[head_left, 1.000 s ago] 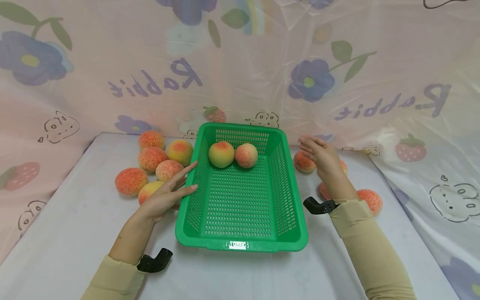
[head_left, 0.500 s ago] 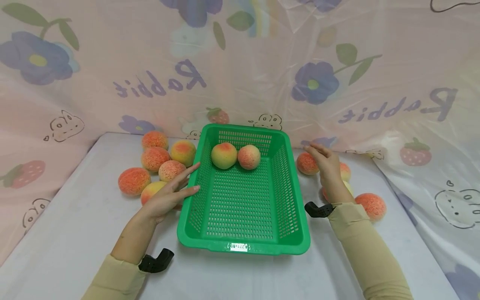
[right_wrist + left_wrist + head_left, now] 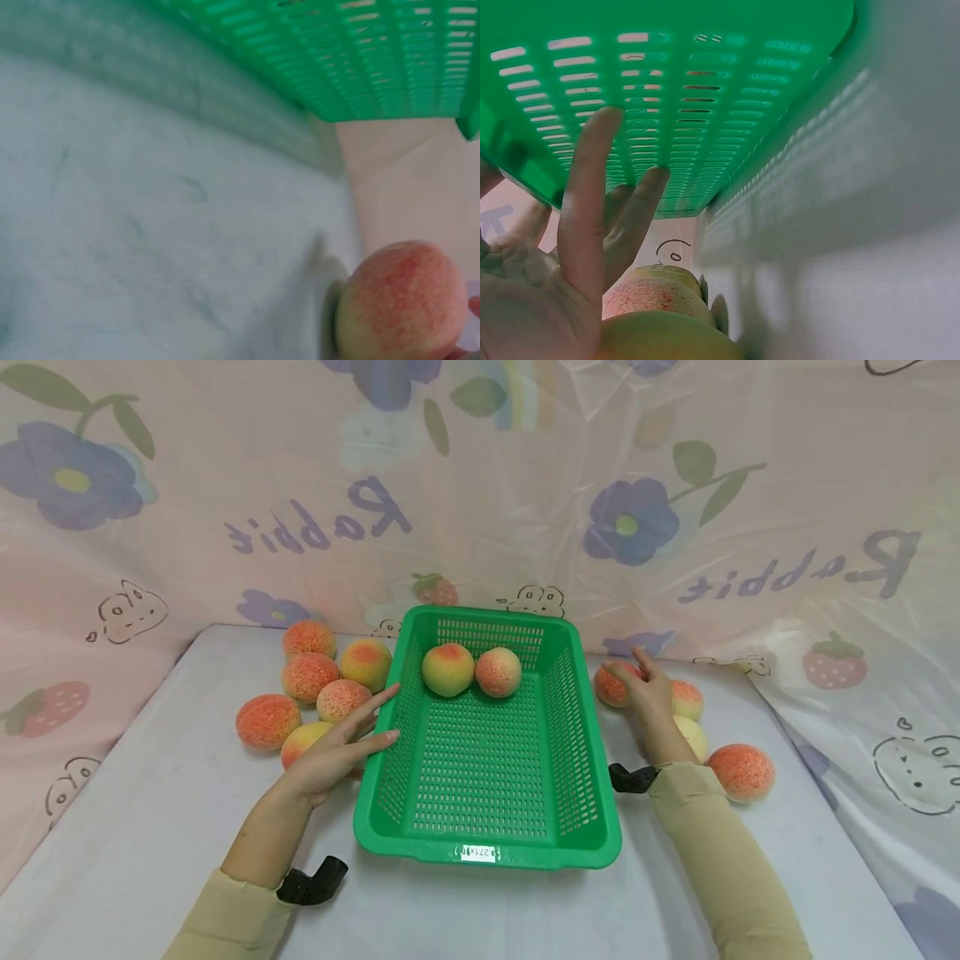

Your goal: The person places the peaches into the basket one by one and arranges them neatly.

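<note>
Left hand (image 3: pixel 330 762), fingers straight, touches left side of basket (image 3: pixel 480 760). Right hand (image 3: pixel 654 706) at peach (image 3: pixel 611 688) right of basket; can't tell if fingers grip. Two peaches (image 3: pixel 448 671) (image 3: pixel 498 673) inside.

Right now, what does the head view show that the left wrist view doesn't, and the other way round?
Only the head view shows the right hand, the beige sleeves, and the white label on the near rim of the green basket; it also gives the only clear look at the two fruits inside.

Only the left wrist view shows the palm side of the left hand and the outer face of the basket's left wall.

Both show the left hand, the basket, some fruits beside it, the table and the printed backdrop.
</note>
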The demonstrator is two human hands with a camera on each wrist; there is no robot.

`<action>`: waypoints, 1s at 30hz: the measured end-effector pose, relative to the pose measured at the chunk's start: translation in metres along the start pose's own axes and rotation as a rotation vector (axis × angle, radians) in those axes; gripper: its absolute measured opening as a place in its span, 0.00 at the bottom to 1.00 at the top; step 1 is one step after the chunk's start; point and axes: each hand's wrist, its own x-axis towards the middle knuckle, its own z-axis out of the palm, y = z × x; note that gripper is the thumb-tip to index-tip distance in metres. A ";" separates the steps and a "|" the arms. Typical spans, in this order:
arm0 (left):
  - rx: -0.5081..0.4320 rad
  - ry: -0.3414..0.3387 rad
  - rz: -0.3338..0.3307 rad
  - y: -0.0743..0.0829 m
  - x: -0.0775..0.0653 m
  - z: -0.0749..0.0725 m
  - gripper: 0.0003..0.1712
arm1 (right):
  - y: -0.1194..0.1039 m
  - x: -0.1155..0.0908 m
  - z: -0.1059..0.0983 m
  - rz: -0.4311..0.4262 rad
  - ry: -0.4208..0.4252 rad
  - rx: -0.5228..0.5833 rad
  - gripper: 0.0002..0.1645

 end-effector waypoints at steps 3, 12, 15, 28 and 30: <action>-0.005 0.000 0.001 0.000 0.000 0.000 0.39 | 0.004 0.002 0.001 0.012 0.005 -0.038 0.49; 0.002 0.001 -0.002 0.001 0.001 0.000 0.39 | 0.014 0.004 0.002 0.012 -0.020 -0.055 0.50; -0.003 0.000 -0.002 0.001 0.001 0.000 0.39 | 0.015 0.005 0.002 0.003 -0.014 -0.087 0.49; -0.016 -0.001 0.002 -0.001 -0.001 0.001 0.39 | 0.014 0.004 0.004 0.027 -0.055 -0.061 0.53; -0.020 -0.002 0.003 -0.001 0.000 0.000 0.39 | 0.015 0.005 0.005 0.024 -0.054 -0.067 0.53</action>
